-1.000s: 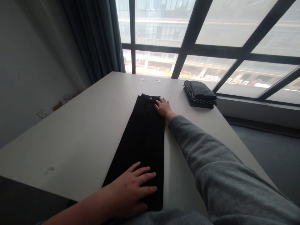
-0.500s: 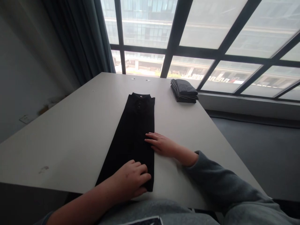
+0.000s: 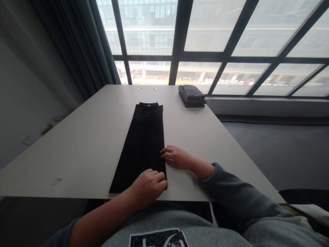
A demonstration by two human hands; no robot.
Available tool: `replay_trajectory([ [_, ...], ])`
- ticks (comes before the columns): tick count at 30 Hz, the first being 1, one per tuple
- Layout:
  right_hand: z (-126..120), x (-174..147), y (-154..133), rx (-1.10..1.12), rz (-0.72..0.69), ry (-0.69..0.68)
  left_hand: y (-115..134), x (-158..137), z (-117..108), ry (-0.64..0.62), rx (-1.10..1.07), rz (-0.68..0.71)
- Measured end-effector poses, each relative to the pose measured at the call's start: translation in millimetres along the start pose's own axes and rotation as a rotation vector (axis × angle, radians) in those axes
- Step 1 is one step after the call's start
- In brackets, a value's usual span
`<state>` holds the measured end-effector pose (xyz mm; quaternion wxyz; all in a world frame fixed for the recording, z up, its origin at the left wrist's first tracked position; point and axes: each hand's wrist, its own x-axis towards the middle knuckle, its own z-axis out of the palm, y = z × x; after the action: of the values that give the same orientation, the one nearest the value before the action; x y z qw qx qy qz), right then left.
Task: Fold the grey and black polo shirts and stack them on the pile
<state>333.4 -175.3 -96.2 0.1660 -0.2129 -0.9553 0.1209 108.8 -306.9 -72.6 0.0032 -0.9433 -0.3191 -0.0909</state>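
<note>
A black polo shirt [image 3: 140, 147], folded into a long narrow strip, lies flat with its collar and buttons at the far end. My left hand [image 3: 150, 185] reaches across its near end; the fingers are curled over the lower right corner, gripping the cloth there, though the fingertips are partly hidden. Just beyond, my right hand [image 3: 177, 157] rests at the shirt's right edge, its fingers stretched out and touching the border of the fabric.
A white table [image 3: 82, 144] carries the shirt. Toward its far right edge sits a stack of folded grey and striped clothes [image 3: 192, 96]. Large windows [image 3: 200, 37] rise behind the table, with a dark curtain [image 3: 77, 44] at the left.
The view has tilted and shifted slightly. My left hand has closed more tightly at the shirt's near right corner, while my right hand has slid a little toward the right edge.
</note>
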Motion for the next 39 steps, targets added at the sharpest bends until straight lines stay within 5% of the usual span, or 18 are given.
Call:
replay_trajectory([
  [8,-10,2,-13,-0.100,0.020,0.007,2,-7,6,0.007,-0.247,0.100],
  [12,-4,0,-38,-0.061,-0.054,-0.020,-15,-25,-4,0.112,-0.428,0.047],
  [18,15,-22,-75,0.077,-0.069,-0.201,-67,-104,-22,0.041,-0.297,-0.154],
  [24,11,-43,-74,0.154,0.013,-0.178,-89,-168,-16,0.079,-0.246,-0.311],
  [32,24,-53,-87,0.003,-0.044,-0.054,-75,-161,-8,0.346,-0.036,-0.211],
  [39,51,-47,-93,-0.012,0.093,0.105,-84,-152,-10,0.296,-0.143,-0.170],
])
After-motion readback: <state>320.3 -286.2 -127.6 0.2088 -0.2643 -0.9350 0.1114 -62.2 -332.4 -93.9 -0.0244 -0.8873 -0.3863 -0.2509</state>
